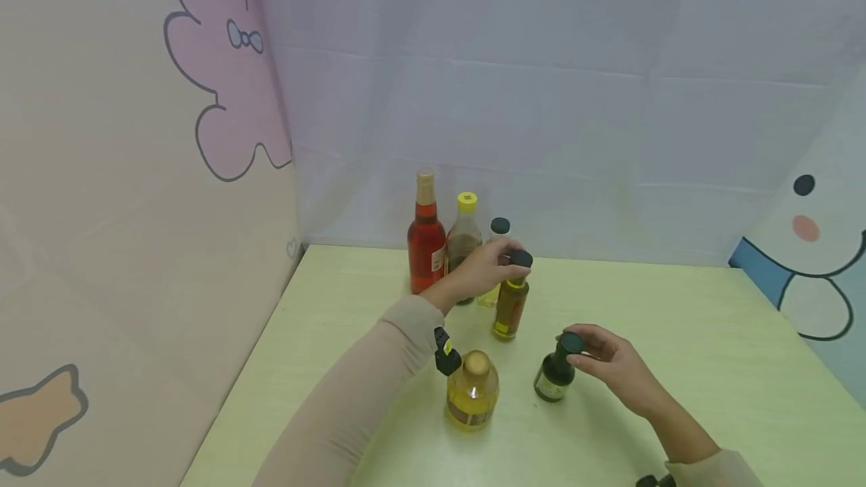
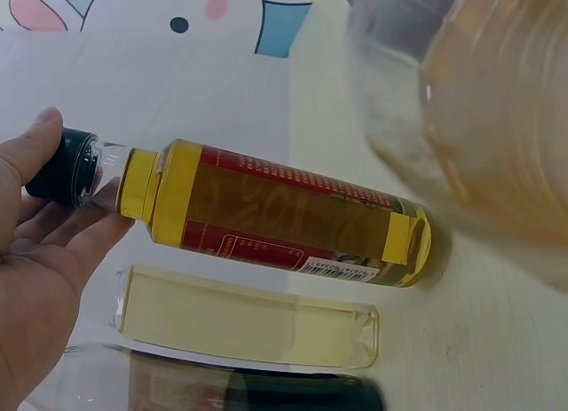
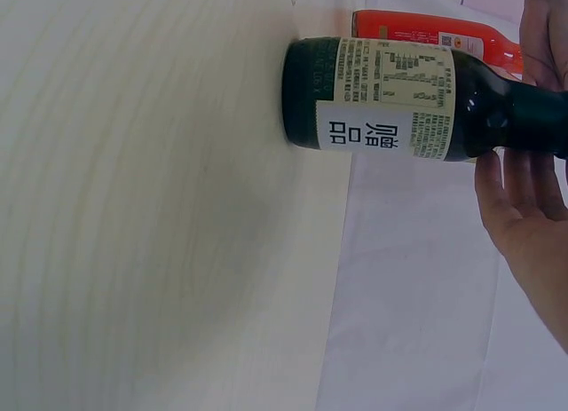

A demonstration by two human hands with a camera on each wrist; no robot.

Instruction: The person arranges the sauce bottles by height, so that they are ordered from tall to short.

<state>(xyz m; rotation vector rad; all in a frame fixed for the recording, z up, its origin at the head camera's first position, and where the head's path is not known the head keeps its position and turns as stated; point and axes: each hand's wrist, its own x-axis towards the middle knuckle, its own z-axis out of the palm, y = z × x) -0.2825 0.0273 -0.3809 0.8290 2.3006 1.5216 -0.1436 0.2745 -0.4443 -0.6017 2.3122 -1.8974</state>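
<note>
My left hand (image 1: 484, 269) grips a slim bottle of yellow-brown oil (image 1: 510, 310) by its black cap. In the left wrist view, that oil bottle (image 2: 284, 211) shows a red label, with the thumb on the cap and fingers behind the neck. My right hand (image 1: 617, 368) pinches a small dark green bottle (image 1: 556, 376) around its capped neck. Its cream label with a white sticker shows in the right wrist view, where the green bottle (image 3: 382, 98) has its base close over the table. Between the forearms stands a round gold-capped bottle of yellow liquid (image 1: 472, 397).
Behind the left hand, a tall red bottle (image 1: 426, 246), a yellow-capped bottle (image 1: 464, 237) and a dark-capped clear bottle (image 1: 500, 227) stand close together near the back of the pale table (image 1: 676, 322). A pale curtain (image 1: 514, 111) hangs behind, and a printed panel (image 1: 135, 209) borders the left.
</note>
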